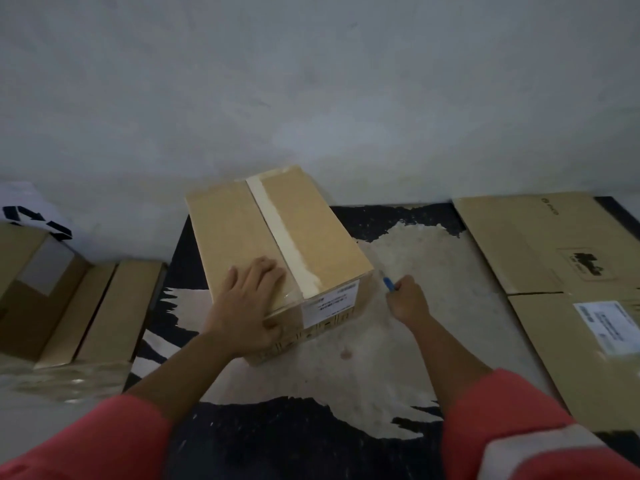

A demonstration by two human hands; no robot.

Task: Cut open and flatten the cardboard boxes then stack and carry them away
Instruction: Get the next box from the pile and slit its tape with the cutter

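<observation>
Reaching forward out of two coral-red sleeves at the near edge, over a black floor surface worn through to pale patches. Pressing the left hand flat on the near left part of the top of a sealed brown cardboard box, fingers lying straight and spread on the top panel, thumb hanging over the near edge onto the front face. Gripping a slim blue-handled cutter in the right hand, fingers curling round the handle, tip pointing up and away toward the box's near right corner; not showing clearly whether it is touching the cardboard. Holding the hands apart, one on the box, the other just beside its right side.

Standing the box on the floor directly ahead, between the two forearms and slightly skewed, far end leaning toward the wall. Carrying a strip of pale tape lengthwise along the top seam, and a white printed label on the near face, just right of the left thumb.

Showing at the left, well apart from the box, crumpled clear plastic wrap and behind it opened brown cartons with raised flaps. Showing at the right a flattened brown cardboard sheet bearing a white label, lying flat on the floor. Ending beyond everything at a plain grey wall.
</observation>
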